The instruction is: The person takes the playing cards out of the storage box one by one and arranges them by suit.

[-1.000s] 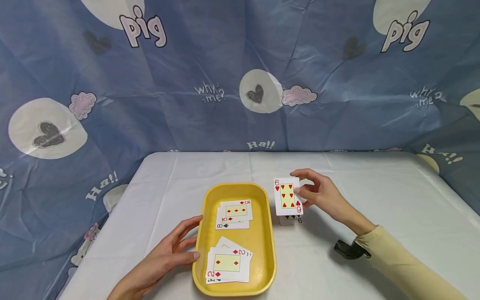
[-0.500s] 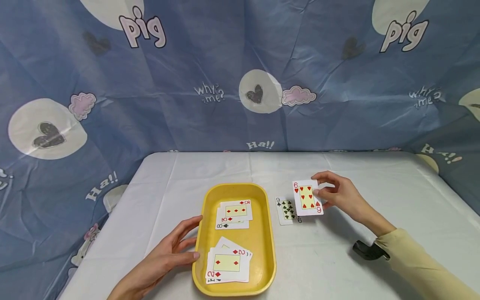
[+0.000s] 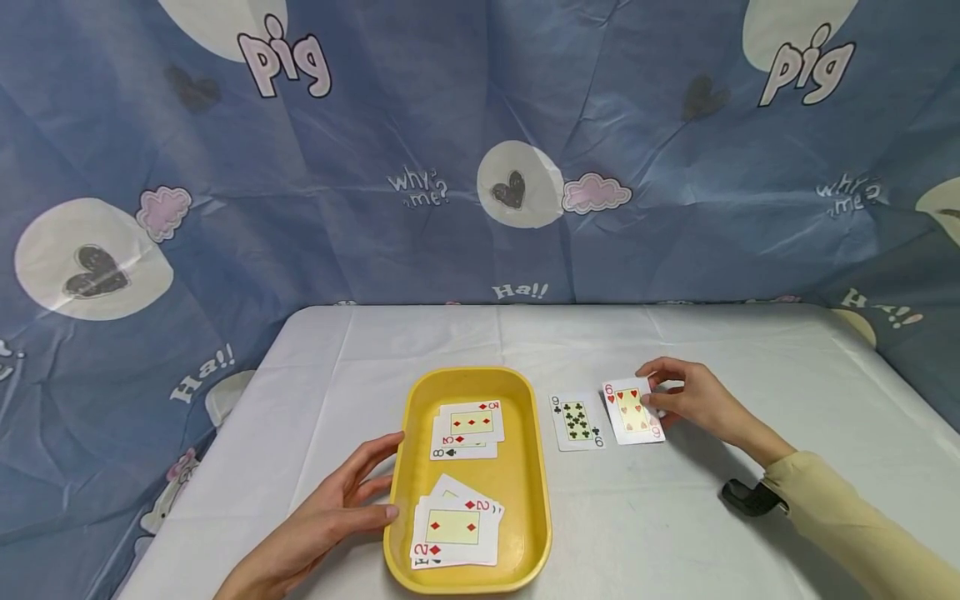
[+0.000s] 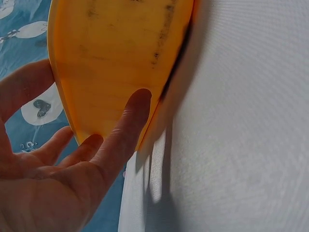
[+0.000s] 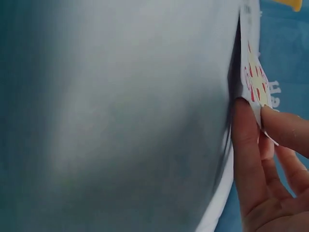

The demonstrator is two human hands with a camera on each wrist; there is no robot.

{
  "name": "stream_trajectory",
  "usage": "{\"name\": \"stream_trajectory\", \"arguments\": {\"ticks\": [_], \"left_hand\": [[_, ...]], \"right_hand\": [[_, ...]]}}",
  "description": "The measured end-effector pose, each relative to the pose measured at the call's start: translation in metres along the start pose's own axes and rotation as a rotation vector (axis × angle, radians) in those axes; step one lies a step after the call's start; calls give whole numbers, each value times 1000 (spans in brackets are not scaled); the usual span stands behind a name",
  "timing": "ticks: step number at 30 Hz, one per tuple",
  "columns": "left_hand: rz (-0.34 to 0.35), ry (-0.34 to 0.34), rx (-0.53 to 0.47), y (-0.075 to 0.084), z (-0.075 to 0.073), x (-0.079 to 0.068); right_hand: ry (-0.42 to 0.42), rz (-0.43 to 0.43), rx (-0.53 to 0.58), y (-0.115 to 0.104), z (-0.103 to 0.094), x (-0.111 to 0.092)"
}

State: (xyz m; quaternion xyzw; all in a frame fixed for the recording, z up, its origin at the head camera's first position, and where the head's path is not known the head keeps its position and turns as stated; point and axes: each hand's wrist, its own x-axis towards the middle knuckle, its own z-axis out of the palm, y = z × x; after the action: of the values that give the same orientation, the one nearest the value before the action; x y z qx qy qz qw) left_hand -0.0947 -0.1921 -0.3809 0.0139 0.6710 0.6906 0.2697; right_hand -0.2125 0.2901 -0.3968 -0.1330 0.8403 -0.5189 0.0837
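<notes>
My right hand pinches a playing card, the six of hearts, between thumb and fingers at its right edge. The card is low over the white table, and in the right wrist view the six of hearts shows nearly edge-on. Left of it lies the nine of clubs, face up. My left hand touches the outer left wall of a yellow tray with extended fingers. In the left wrist view its fingertips are against the tray wall.
Two groups of face-up cards lie in the tray. The three of diamonds tops the far group, over the eight of spades. The two of diamonds tops the near one. A blue printed cloth hangs behind the white tabletop.
My right hand has moved right with the six of hearts and lowered it towards the table, uncovering the nine of clubs. The left hand and tray stay put.
</notes>
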Motion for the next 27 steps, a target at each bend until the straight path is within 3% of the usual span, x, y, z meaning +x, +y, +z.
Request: {"name": "stream_trajectory", "arguments": {"ticks": [8, 11, 17, 27], "left_hand": [[14, -13, 10, -1, 0, 0], [16, -11, 16, -1, 0, 0], [13, -7, 20, 0, 0, -1], [-1, 5, 18, 0, 0, -1]], "right_hand": [[13, 15, -209, 7, -2, 5], [10, 16, -239, 8, -3, 5], [9, -7, -218, 8, -4, 5], [39, -171, -113, -4, 5, 5]]}}
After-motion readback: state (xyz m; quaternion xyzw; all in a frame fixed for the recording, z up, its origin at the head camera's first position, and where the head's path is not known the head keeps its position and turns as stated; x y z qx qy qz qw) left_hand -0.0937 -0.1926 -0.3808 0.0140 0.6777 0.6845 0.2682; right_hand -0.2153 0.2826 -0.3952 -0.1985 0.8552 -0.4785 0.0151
